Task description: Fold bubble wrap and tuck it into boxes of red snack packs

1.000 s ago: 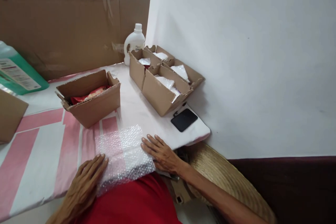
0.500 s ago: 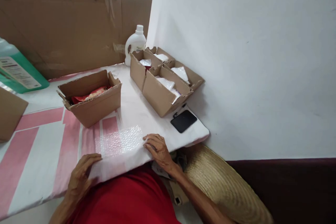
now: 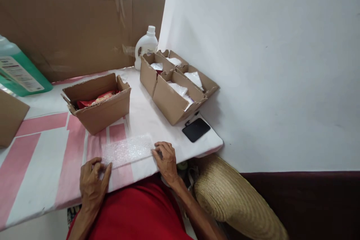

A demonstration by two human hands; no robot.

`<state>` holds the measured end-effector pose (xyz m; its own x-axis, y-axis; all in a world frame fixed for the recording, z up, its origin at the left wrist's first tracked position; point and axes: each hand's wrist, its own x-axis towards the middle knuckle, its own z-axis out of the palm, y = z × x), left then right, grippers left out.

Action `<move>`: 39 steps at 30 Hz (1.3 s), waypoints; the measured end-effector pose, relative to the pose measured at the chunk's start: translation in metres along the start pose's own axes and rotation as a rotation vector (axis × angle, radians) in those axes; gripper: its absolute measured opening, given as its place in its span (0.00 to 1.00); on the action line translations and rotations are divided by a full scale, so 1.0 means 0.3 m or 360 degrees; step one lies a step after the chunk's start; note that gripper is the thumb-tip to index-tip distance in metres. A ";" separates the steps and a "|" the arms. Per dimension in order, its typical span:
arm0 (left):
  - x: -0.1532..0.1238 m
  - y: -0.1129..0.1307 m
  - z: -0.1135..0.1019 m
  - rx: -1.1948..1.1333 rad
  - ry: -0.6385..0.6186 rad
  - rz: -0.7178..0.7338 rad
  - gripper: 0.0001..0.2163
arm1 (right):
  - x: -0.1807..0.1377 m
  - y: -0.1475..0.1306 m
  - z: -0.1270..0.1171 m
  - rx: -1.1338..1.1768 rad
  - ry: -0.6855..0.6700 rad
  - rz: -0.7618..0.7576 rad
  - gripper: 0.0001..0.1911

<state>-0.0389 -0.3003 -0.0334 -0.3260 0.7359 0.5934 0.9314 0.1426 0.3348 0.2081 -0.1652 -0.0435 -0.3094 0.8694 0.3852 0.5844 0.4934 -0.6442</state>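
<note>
Pinching bubble wrap (image 3: 128, 150) on striped tablecloth (image 3: 42, 146) beside white wall (image 3: 267, 63): left hand (image 3: 92, 182), right hand (image 3: 165, 157).

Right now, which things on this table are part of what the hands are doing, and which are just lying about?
In hand: bubble wrap strip; left hand pinching its left end; right hand on its right end.

Lying about, untouched: open box with red packets; packed boxes; white bottle; black phone; green bottle; straw hat.
</note>
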 end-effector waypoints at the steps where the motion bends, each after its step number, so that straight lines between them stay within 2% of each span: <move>1: 0.000 0.001 -0.001 0.0006 0.0004 -0.0004 0.11 | 0.001 0.003 0.001 -0.0011 0.0012 0.0006 0.08; 4: 0.004 0.019 -0.015 -0.0006 0.0019 -0.0123 0.12 | 0.003 -0.001 -0.007 -0.0004 0.0085 0.0038 0.07; 6: 0.009 0.045 -0.028 0.0008 0.0072 -0.0191 0.18 | -0.003 -0.032 -0.012 0.0032 0.0252 0.0062 0.06; 8: 0.012 0.071 -0.029 0.0027 0.0054 -0.0071 0.23 | -0.017 -0.093 0.000 0.0049 0.0324 -0.0076 0.11; 10: 0.007 0.084 -0.011 0.0015 -0.0098 0.0299 0.26 | -0.033 -0.169 0.035 0.0033 0.0124 -0.0409 0.21; 12: -0.007 0.077 0.023 0.0008 -0.0271 0.0673 0.29 | -0.041 -0.233 0.085 -0.0016 -0.0239 -0.0709 0.31; 13: -0.015 0.068 0.041 0.0031 -0.0314 0.0790 0.30 | -0.041 -0.251 0.109 -0.0055 -0.0388 -0.0777 0.37; 15: -0.029 0.050 0.068 0.0114 -0.0361 0.0852 0.32 | -0.032 -0.247 0.136 -0.0150 -0.0575 -0.0768 0.43; 18: -0.028 0.038 0.075 0.0204 -0.0454 0.0766 0.33 | -0.010 -0.164 0.114 -0.0290 -0.0670 -0.0634 0.47; 23: 0.024 0.004 0.053 0.0109 -0.0418 0.0768 0.30 | 0.015 -0.024 0.019 -0.0516 -0.0703 -0.0384 0.47; 28: 0.086 -0.097 0.011 -0.0039 -0.0429 0.0996 0.20 | 0.049 0.004 0.008 -0.0459 -0.0696 -0.0453 0.48; 30: 0.109 -0.105 -0.017 -0.0052 -0.0433 0.1122 0.18 | 0.078 -0.001 0.004 -0.0452 -0.0698 -0.0472 0.45; 32: 0.129 -0.076 -0.044 -0.0035 -0.0417 0.1184 0.17 | 0.106 -0.022 -0.009 -0.0451 -0.0662 -0.0505 0.45; 35: 0.149 0.017 -0.072 0.0002 -0.0395 0.1191 0.14 | 0.111 -0.090 -0.031 -0.0395 -0.0604 -0.0679 0.42; 37: 0.155 0.088 -0.086 -0.0023 -0.0382 0.1173 0.13 | 0.080 -0.145 -0.037 -0.0278 -0.0649 -0.0841 0.34; 39: 0.161 0.149 -0.101 -0.0114 -0.0394 0.1161 0.12 | 0.027 -0.184 -0.033 -0.0112 -0.0670 -0.0878 0.21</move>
<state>-0.0179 -0.2784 0.0322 0.4198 0.7548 0.5041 0.8810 -0.4723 -0.0264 0.1805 -0.1856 0.0018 -0.8314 0.4350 0.3457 0.3009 0.8755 -0.3782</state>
